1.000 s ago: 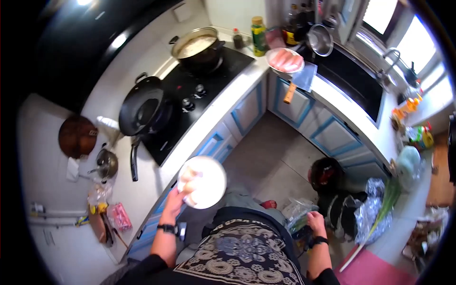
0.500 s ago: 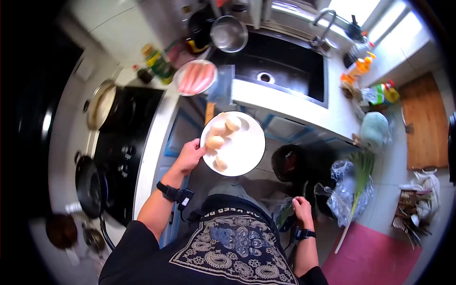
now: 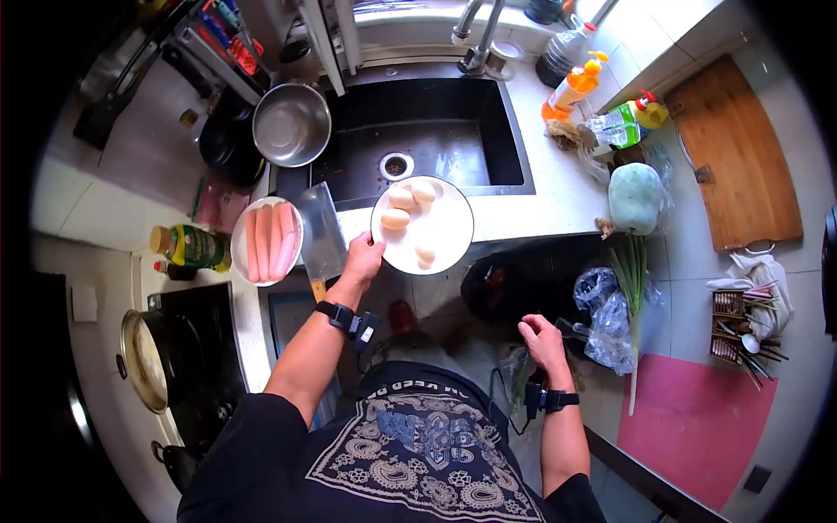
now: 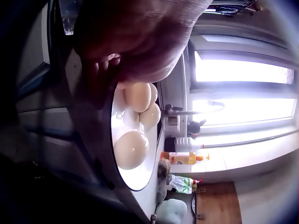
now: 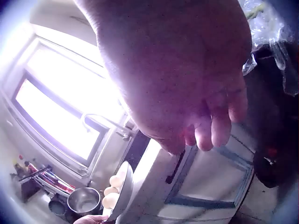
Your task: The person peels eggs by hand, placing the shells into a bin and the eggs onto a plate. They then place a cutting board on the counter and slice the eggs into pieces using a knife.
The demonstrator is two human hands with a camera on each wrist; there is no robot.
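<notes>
My left hand (image 3: 364, 260) grips the left rim of a white plate (image 3: 447, 228), thumb on top, in front of the sink. Several pale eggs (image 3: 395, 219) lie on the plate, most of them grouped toward its left side. In the left wrist view the eggs (image 4: 131, 150) rest on the plate's dark-edged surface, and the hand covers part of the rim. My right hand (image 3: 544, 340) hangs in front of my body with fingers loosely curled and nothing in it. From the right wrist view, its fingers (image 5: 219, 130) hang above a cabinet front.
Behind the plate is the black sink (image 3: 436, 131). A cleaver (image 3: 324, 235) lies at the counter edge beside a plate of sausages (image 3: 270, 240), with a steel pan (image 3: 292, 125) behind. A wax gourd (image 3: 634, 199), green onion (image 3: 632, 270) and cutting board (image 3: 737, 157) are on the right.
My left hand has carried the plate of eggs from beside the stove toward the sink. My view has turned right with it. The right hand has risen slightly, still holding nothing.
</notes>
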